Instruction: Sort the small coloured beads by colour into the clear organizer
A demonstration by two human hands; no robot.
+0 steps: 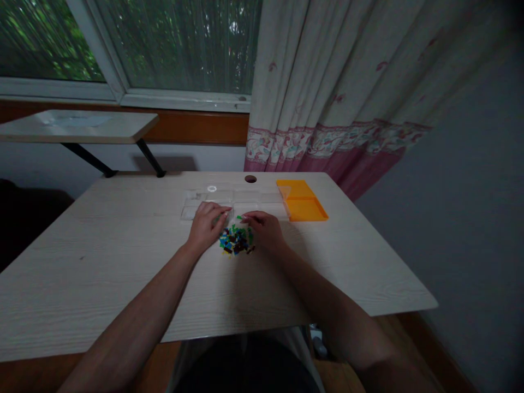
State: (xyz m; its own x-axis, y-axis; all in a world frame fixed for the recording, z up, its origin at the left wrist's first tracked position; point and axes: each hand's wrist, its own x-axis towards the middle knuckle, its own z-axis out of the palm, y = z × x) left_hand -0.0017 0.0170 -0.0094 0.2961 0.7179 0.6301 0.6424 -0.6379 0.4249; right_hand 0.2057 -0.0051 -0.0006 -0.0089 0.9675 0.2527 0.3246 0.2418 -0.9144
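Small multicoloured plastic pieces (236, 241) heaped at frame centre, just below clear plastic compartment tray (246, 196). Right hand (265, 226) pinches small green plastic piece (239, 217) — slack fingertips could drop it. Left hand (207, 225) half-curled, hold unclear — sideways brush could scatter pieces.

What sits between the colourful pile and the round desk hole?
The clear divided tray, plus, nearer the pile, a green piece by the fingers of the right hand; the head view shows it.
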